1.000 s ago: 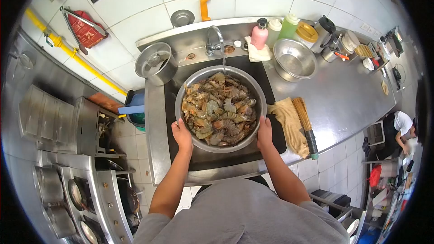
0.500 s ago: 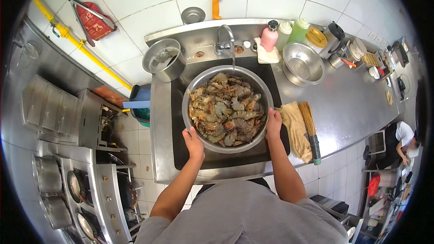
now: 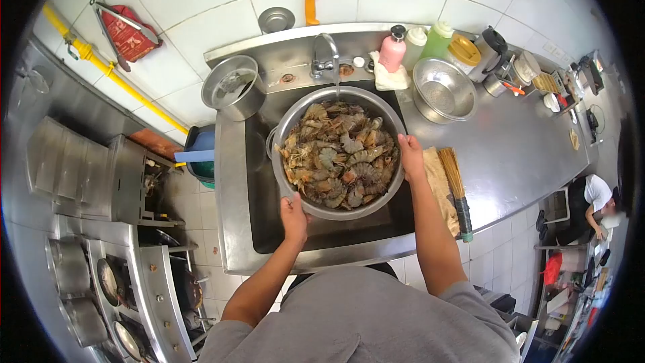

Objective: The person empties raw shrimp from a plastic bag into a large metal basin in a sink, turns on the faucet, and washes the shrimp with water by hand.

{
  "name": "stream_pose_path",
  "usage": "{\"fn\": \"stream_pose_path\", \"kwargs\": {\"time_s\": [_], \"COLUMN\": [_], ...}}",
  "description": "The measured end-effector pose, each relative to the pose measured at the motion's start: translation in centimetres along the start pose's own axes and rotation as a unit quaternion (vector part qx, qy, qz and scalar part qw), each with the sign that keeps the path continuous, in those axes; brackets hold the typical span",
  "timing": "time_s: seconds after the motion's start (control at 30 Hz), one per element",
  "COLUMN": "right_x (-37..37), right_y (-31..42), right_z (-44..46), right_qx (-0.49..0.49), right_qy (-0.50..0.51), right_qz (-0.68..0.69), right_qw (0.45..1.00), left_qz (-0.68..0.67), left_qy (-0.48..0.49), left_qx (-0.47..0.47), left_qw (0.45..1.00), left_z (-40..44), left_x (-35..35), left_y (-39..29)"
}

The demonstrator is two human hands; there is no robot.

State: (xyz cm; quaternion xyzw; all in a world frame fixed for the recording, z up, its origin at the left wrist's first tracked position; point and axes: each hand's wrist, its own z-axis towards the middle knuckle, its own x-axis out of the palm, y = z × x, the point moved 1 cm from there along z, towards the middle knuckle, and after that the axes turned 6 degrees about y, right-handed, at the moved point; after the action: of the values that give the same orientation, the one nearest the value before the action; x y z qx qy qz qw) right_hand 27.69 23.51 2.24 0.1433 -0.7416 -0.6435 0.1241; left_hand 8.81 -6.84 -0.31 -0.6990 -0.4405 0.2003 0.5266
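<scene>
A large metal bowl (image 3: 313,206) full of raw shrimp (image 3: 339,151) is held over the dark sink (image 3: 269,228), beneath the faucet (image 3: 325,54). My left hand (image 3: 293,220) grips the bowl's lower left rim, thumb up and the other fingers partly hidden under it. On the right rim, somewhat higher, my right hand (image 3: 411,156) has a hold with its fingers mostly out of sight. A thin stream of water runs from the faucet at the bowl's far edge. Part of another round metal rim shows at the bowl's left side.
A metal pot (image 3: 234,87) stands at the sink's left corner. On the right are an empty metal bowl (image 3: 444,90), a pink bottle (image 3: 392,50), a tan cloth (image 3: 440,191) and a bristle brush (image 3: 457,195). A person (image 3: 596,195) is at the far right.
The bowl has turned and shifted right relative to the sink, uncovering another rim at its left. My right hand has moved up with its rim, and my left hand has come nearer the bowl's bottom.
</scene>
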Motion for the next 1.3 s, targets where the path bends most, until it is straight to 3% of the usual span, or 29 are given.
{"fn": "stream_pose_path", "kwargs": {"time_s": [0.07, 0.17, 0.23, 0.3, 0.37, 0.43, 0.5, 0.57, 0.63, 0.7, 0.77, 0.83, 0.97, 1.17, 1.23, 1.3], "right_x": [-0.3, -0.2, -0.3, -0.4, 0.1, 0.1, 0.0, 0.3, 0.5, 1.2, 1.3, 1.7, 1.3, 1.3, 1.4, 1.3], "right_y": [0.4, 0.6, 0.1, -0.2, 0.3, 0.3, -0.4, -0.5, -0.4, -0.9, -1.8, -3.3, -5.2, -4.3, -3.4, -3.0], "right_z": [0.5, 0.4, 0.6, 0.9, 0.8, 0.6, 0.6, -0.1, -2.1, -5.3, -8.5, -10.7, -10.2, -10.2, -10.5, -10.5], "right_qx": [0.052, 0.038, 0.026, 0.039, 0.036, 0.018, -0.003, -0.023, -0.098, -0.073, -0.048, 0.056, 0.044, -0.002, -0.011, -0.021], "right_qy": [0.027, 0.034, 0.013, 0.038, 0.028, 0.016, -0.014, -0.042, -0.105, -0.113, -0.116, -0.074, -0.047, -0.054, -0.053, -0.056], "right_qz": [0.029, 0.016, -0.010, -0.019, -0.010, -0.085, -0.093, -0.100, -0.108, -0.070, -0.031, 0.048, 0.097, -0.043, -0.083, -0.122], "right_qw": [0.998, 0.999, 1.000, 0.998, 0.999, 0.996, 0.996, 0.994, 0.984, 0.988, 0.992, 0.995, 0.993, 0.998, 0.995, 0.991], "left_qz": [-0.024, -0.028, -0.059, -0.051, -0.002, 0.039, 0.035, 0.150, 0.152, 0.083, 0.065, 0.069, 0.024, 0.060, 0.137, 0.124], "left_qy": [0.023, 0.056, -0.041, -0.008, 0.033, 0.038, 0.057, 0.083, 0.067, 0.042, 0.036, 0.077, 0.111, 0.191, 0.264, 0.299], "left_qx": [-0.021, -0.040, 0.048, 0.025, -0.034, -0.055, -0.032, -0.066, -0.042, 0.024, 0.025, 0.047, 0.056, 0.047, 0.017, 0.012], "left_qw": [0.999, 0.997, 0.996, 0.998, 0.999, 0.997, 0.997, 0.983, 0.985, 0.995, 0.997, 0.994, 0.992, 0.979, 0.955, 0.946], "left_z": [0.5, 2.2, 4.7, 7.5, 10.1, 14.7, 15.9, 16.7, 17.5, 19.8, 20.3, 20.4, 20.6, 19.7, 18.2, 16.8], "left_x": [-0.5, -1.1, -0.8, -1.5, -1.6, -3.2, -2.9, -2.7, -2.2, -2.6, -2.3, -2.3, -1.4, 1.2, 3.0, 4.6], "left_y": [-0.4, -1.5, -2.6, -5.1, -8.1, -7.9, -9.3, -10.8, -10.4, -8.8, -8.9, -9.6, -11.1, -16.3, -18.8, -20.6]}}
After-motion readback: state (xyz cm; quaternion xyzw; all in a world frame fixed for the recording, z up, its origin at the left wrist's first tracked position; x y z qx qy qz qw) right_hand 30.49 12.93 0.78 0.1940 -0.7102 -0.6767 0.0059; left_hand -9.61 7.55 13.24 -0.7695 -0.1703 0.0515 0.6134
